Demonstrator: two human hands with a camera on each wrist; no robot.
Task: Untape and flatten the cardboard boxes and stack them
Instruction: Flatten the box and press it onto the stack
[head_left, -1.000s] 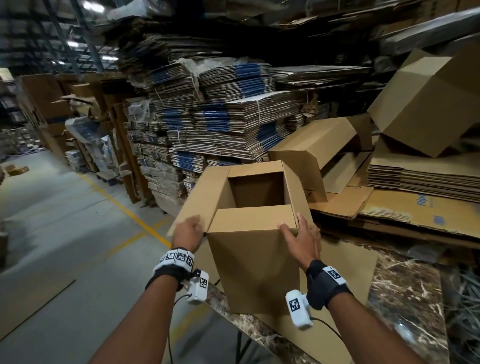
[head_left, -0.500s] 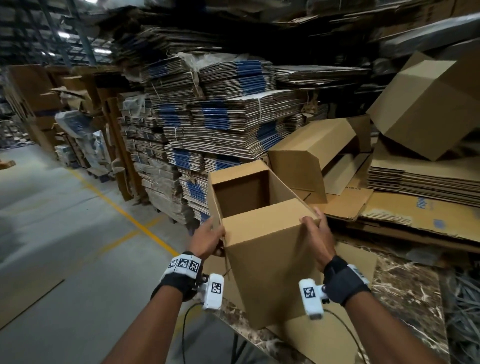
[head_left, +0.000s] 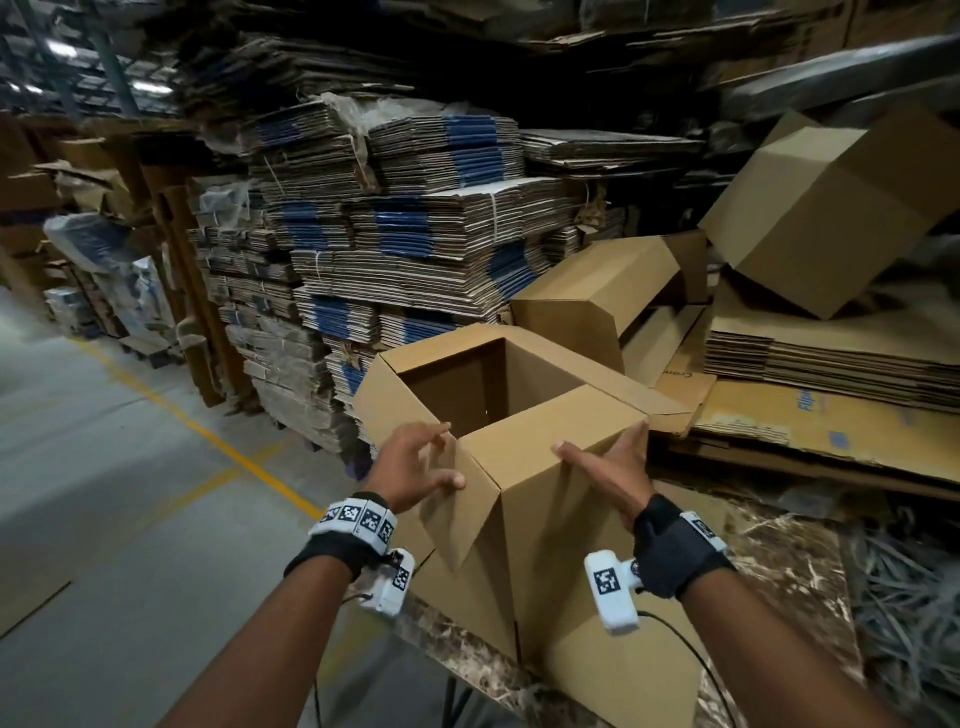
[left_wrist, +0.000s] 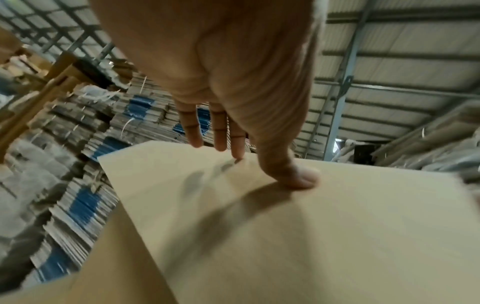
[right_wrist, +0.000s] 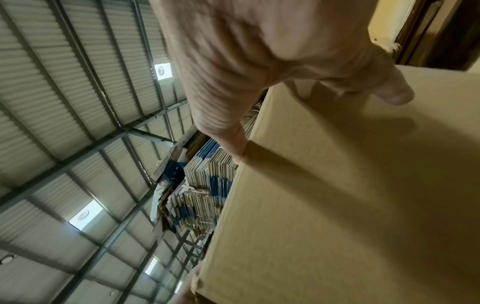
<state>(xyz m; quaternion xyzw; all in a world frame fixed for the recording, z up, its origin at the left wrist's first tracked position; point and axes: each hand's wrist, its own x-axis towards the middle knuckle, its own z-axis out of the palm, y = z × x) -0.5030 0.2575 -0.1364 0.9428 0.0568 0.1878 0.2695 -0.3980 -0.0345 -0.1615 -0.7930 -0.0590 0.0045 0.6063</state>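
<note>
An open-topped brown cardboard box (head_left: 550, 525) stands on the table with one corner turned toward me. A side flap (head_left: 457, 525) hangs outward on its near left. My left hand (head_left: 426, 460) is at that flap, fingers spread and straight, the thumb pressing the cardboard (left_wrist: 311, 236). The left wrist view shows the same thumb (left_wrist: 298, 179) flat on the panel. My right hand (head_left: 605, 454) lies against the box's near right face at its top edge, thumb pointing left. In the right wrist view this hand (right_wrist: 246, 61) spans a box corner (right_wrist: 337, 205).
The box sits on a flat cardboard sheet (head_left: 623, 675) over a marble tabletop (head_left: 779, 561). Two more assembled boxes (head_left: 597, 296) (head_left: 831, 208) lie behind, on flattened stacks (head_left: 831, 353). Tall bundles of flattened cardboard (head_left: 415, 234) fill the back. Grey floor with a yellow line (head_left: 208, 431) lies left.
The box has turned so a corner faces me. My left hand went from gripping the box's left edge to spread fingers on the hanging flap. My right hand stayed on the right side.
</note>
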